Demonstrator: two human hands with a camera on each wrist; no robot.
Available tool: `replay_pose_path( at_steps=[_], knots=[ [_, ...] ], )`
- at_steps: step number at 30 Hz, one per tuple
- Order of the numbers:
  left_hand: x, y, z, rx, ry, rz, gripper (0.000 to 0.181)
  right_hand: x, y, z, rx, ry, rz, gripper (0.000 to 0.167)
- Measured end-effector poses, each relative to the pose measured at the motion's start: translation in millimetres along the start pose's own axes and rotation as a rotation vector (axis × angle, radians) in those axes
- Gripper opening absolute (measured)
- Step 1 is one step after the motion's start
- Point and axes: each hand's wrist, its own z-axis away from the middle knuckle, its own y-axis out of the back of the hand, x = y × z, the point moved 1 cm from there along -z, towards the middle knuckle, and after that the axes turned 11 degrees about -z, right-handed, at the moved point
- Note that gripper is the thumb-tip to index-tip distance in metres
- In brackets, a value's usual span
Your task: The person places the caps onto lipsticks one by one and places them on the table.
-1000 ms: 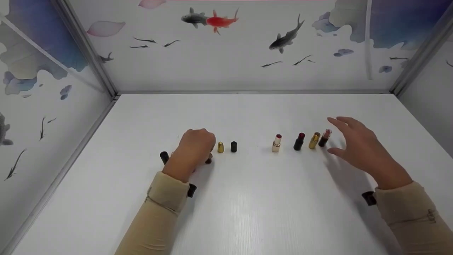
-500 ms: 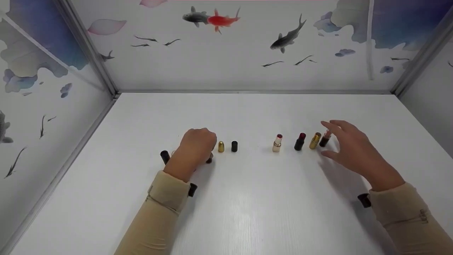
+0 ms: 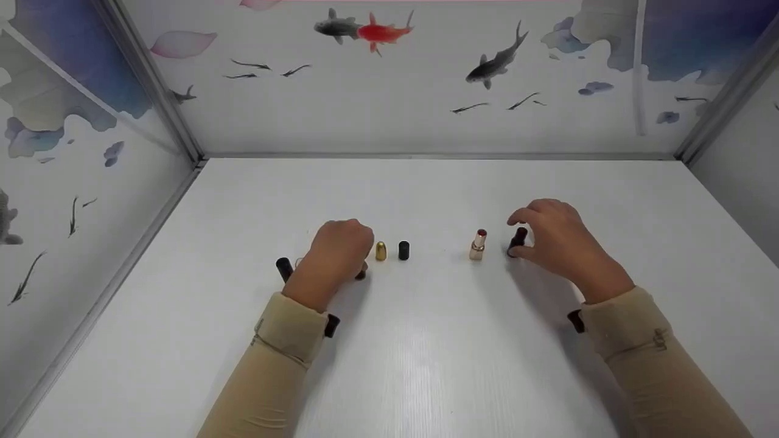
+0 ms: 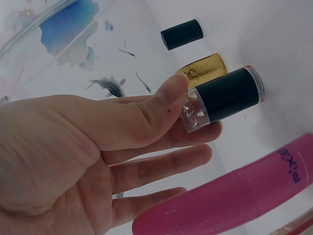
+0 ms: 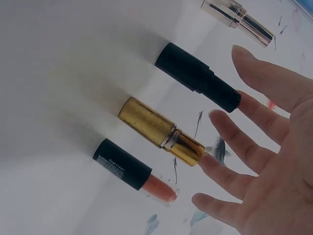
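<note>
My left hand [image 3: 335, 252] pinches the clear end of a black-and-clear cap [image 4: 230, 95] between thumb and forefinger, the other fingers extended. Close by stand a gold cap [image 3: 381, 250] and a small black cap [image 3: 404, 250]. With fingers spread, my right hand [image 3: 557, 240] reaches around a black lipstick [image 5: 198, 77], its thumb and fingertips not closed on it. Beside that, in the right wrist view, are an uncapped gold lipstick [image 5: 161, 131] and a coral lipstick [image 5: 136, 171] with a black base; the hand hides both in the head view. A champagne-coloured lipstick [image 3: 478, 245] stands to the left.
A pink tube [image 4: 234, 186] lettered PIXIE stands beside the left hand in the left wrist view. Left of that hand is a black cylinder [image 3: 283, 269]. Printed panels border the white table [image 3: 414, 340] at its back and sides.
My right hand has moved left, from beside the coral lipstick to the black one, now covering the coral and gold lipsticks in the head view. The left hand has stayed put.
</note>
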Motion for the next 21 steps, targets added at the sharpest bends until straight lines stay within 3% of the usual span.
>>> replay_pose_path(
  at_steps=[7,21],
  knots=[
    [0.7,1.3,-1.3,0.008,0.003,0.010,0.016,-5,-2,-13.8,-0.084,-0.076,0.016,0.025],
    [0.6,-0.4,-0.6,-0.011,0.005,0.001,0.016,-8,-8,-11.5,-0.071,-0.074,0.122,0.022]
  ],
)
